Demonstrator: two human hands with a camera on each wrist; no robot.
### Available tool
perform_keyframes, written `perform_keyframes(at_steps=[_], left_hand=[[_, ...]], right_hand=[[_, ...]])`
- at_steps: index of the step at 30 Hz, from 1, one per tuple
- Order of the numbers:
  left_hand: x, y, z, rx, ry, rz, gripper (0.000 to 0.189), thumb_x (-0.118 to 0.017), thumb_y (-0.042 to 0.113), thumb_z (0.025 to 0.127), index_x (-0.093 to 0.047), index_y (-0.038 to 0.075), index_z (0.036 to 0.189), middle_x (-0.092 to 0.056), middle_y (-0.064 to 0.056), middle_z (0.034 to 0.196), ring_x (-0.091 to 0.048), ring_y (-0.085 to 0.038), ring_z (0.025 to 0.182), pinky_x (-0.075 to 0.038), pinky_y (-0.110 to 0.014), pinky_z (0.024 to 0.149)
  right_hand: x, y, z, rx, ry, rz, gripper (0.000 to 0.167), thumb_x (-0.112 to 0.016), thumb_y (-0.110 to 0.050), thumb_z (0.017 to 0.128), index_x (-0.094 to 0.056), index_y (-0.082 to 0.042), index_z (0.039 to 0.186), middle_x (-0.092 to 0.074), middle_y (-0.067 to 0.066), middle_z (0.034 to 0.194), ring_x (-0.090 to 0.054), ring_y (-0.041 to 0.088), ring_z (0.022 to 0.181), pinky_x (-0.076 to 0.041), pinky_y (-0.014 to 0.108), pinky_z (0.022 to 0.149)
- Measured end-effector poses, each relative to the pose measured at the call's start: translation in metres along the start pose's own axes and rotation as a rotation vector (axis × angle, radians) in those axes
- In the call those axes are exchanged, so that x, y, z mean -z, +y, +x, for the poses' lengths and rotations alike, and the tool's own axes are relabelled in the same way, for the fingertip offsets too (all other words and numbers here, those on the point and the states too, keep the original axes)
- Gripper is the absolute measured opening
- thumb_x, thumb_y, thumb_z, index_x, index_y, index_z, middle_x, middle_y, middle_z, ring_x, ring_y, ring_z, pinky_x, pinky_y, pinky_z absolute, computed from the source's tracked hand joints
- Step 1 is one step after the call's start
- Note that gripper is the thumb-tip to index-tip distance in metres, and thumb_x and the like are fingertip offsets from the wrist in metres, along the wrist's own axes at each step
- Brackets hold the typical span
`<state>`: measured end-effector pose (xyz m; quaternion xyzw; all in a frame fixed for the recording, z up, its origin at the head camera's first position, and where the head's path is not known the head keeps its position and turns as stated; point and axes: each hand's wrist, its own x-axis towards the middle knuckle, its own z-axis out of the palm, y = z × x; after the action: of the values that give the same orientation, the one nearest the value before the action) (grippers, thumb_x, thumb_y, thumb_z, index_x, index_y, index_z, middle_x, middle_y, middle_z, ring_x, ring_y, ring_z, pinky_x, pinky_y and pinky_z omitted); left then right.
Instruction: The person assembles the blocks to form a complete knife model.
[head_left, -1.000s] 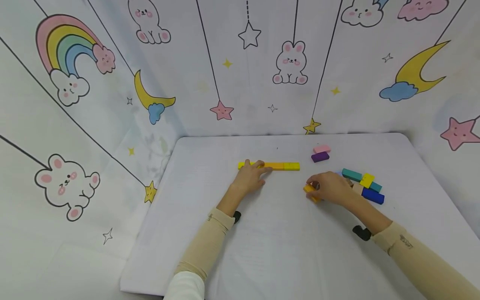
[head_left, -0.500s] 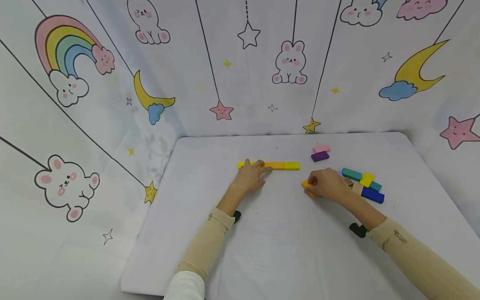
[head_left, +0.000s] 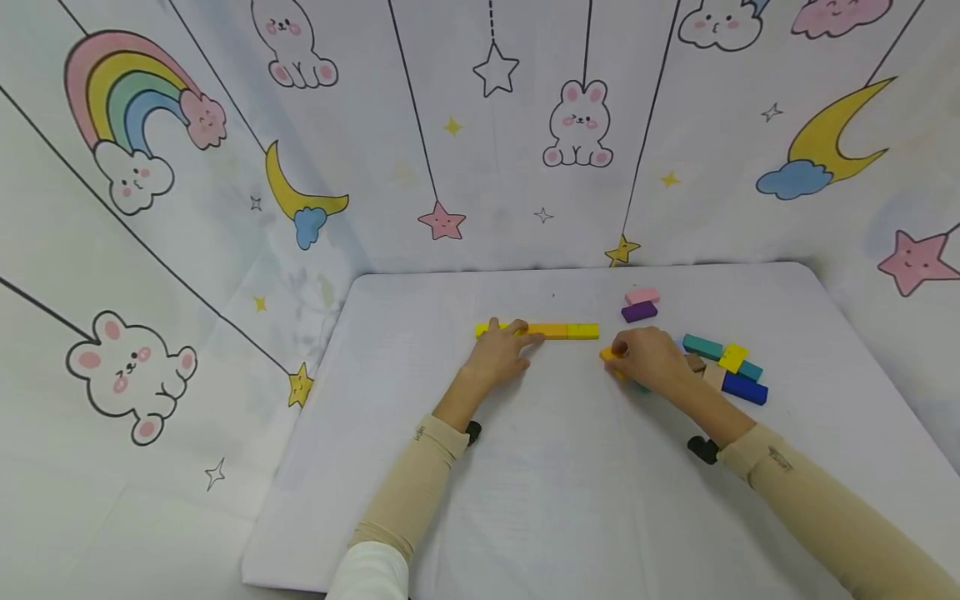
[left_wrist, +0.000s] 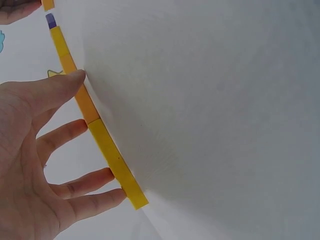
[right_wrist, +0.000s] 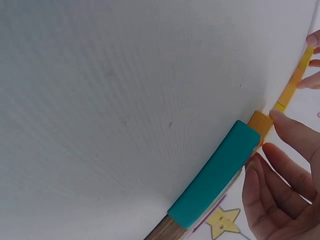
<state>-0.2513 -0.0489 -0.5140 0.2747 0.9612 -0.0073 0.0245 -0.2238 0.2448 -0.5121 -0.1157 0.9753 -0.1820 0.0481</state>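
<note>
A straight row of yellow and orange blocks point(head_left: 551, 332) lies across the far part of the table. My left hand point(head_left: 497, 357) rests at its left part; in the left wrist view the thumb point(left_wrist: 60, 91) lies across the row while the fairly straight fingers touch its side. To the right, my right hand point(head_left: 651, 360) pinches an orange block point(right_wrist: 260, 122) between thumb and fingers. That block is just short of the row's right end, apart from it. A teal block point(right_wrist: 215, 175) lies right by the hand, mostly hidden under it in the head view.
Right of my right hand lie a teal block point(head_left: 702, 347), a yellow one point(head_left: 733, 358), a dark blue one point(head_left: 745, 388), a pale one point(head_left: 715, 377) and a brown one point(head_left: 695, 362). Farther back sit purple point(head_left: 639, 312) and pink point(head_left: 642, 296) blocks. A patterned cloth point(head_left: 510, 167) hangs behind.
My right hand has shifted away from me and slightly left with the orange block, closer to the row's right end. The left hand and the row have stayed put.
</note>
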Motion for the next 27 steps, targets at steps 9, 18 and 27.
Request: perform_keyframes(at_steps=[9, 18, 27], left_hand=[[0.0, 0.0, 0.0, -0.003, -0.006, 0.004, 0.052, -0.067, 0.034, 0.103, -0.052, 0.039, 0.153, -0.049, 0.0, 0.155, -0.054, -0.037, 0.116, -0.056, -0.036, 0.082], [-0.001, 0.0, 0.0, -0.001, -0.014, 0.009, 0.052, -0.066, 0.035, 0.103, -0.052, 0.039, 0.153, -0.048, 0.0, 0.156, -0.053, -0.037, 0.118, -0.056, -0.038, 0.086], [0.0, 0.0, 0.0, 0.006, -0.024, 0.009, 0.053, -0.067, 0.036, 0.103, -0.051, 0.039, 0.154, -0.048, 0.001, 0.156, -0.053, -0.04, 0.119, -0.056, -0.039, 0.084]], right_hand=[[0.002, 0.0, 0.004, -0.025, 0.024, 0.023, 0.032, -0.084, -0.025, 0.09, -0.077, -0.002, 0.111, -0.075, 0.012, 0.1, -0.06, 0.023, 0.077, -0.055, 0.033, 0.066], [0.001, 0.002, 0.01, -0.008, 0.059, 0.027, 0.03, -0.085, -0.023, 0.089, -0.078, 0.0, 0.109, -0.076, 0.013, 0.098, -0.061, 0.024, 0.076, -0.056, 0.037, 0.068], [0.001, 0.006, 0.013, 0.003, 0.086, 0.038, 0.025, -0.08, -0.016, 0.092, -0.078, 0.002, 0.109, -0.076, 0.017, 0.101, -0.067, 0.029, 0.084, -0.058, 0.047, 0.078]])
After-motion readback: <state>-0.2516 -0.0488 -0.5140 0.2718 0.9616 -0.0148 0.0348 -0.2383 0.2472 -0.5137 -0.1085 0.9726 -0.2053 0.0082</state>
